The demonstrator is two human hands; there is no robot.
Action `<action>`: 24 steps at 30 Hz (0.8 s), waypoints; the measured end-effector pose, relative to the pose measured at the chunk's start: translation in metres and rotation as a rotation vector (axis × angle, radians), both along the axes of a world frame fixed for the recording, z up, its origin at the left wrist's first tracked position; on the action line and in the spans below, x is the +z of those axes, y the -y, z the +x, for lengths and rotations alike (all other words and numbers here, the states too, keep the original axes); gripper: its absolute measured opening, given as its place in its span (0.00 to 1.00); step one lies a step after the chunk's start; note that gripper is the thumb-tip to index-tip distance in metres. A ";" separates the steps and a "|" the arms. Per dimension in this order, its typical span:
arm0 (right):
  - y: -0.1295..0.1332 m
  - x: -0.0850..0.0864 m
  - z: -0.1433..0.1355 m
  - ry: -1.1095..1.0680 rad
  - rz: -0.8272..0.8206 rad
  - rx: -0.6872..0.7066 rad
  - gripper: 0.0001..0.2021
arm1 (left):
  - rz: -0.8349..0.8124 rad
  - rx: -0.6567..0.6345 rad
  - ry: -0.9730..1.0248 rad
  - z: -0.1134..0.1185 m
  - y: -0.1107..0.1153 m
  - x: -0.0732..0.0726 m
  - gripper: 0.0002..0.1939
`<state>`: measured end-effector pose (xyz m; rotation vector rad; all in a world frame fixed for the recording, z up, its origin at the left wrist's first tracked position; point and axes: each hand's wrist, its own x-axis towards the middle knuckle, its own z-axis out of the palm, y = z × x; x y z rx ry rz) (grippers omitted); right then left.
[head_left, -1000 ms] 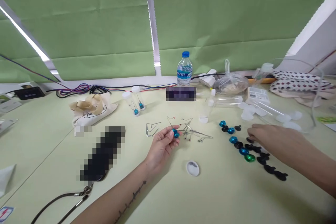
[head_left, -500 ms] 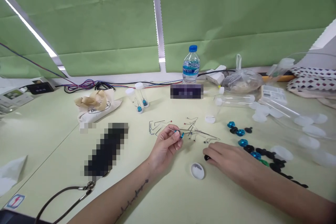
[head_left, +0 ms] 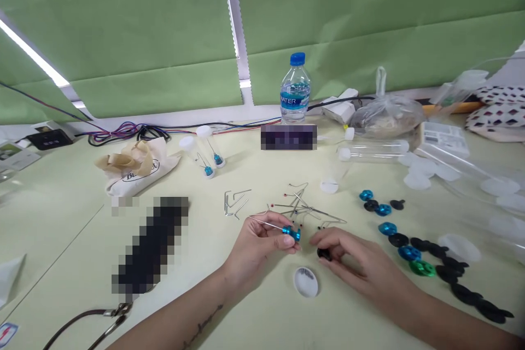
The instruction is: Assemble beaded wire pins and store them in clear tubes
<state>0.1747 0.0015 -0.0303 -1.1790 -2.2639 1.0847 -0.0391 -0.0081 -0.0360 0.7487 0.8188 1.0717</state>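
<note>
Between its thumb and fingers my left hand (head_left: 262,240) holds a small blue metal part (head_left: 292,233), with a thin bent wire rod (head_left: 268,222) running from it. My right hand (head_left: 348,254) is closed on a small round black part (head_left: 324,254), held just to the right of the blue one and apart from it. Below and between the hands sits a white cap (head_left: 305,283) with tiny dark pieces inside. Behind them lie several thin bent wires (head_left: 305,205) with small coloured ends. L-shaped hex keys (head_left: 234,203) rest left of those.
Blue, black and green round parts (head_left: 410,253) trail along the right side. Clear tubes (head_left: 375,150) and white caps lie farther back. A water bottle (head_left: 295,90), two capped tubes (head_left: 207,156), a cloth pouch (head_left: 141,169) and a blurred dark object (head_left: 151,246) stand or lie around.
My left hand has come nearer, showing more of the blue part. My right hand has lifted the black part and turned, bringing it closer to the left hand. The view has shifted slightly.
</note>
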 end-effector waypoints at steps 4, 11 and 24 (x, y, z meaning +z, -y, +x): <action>0.000 -0.005 0.003 -0.090 0.126 0.003 0.09 | 0.016 0.046 -0.049 0.002 0.000 0.001 0.09; 0.001 -0.007 -0.010 -0.314 0.163 -0.086 0.16 | 0.003 0.086 -0.064 0.004 0.001 0.001 0.10; -0.004 -0.011 -0.027 -0.577 0.031 -0.231 0.07 | -0.046 0.070 0.036 0.004 0.001 -0.003 0.08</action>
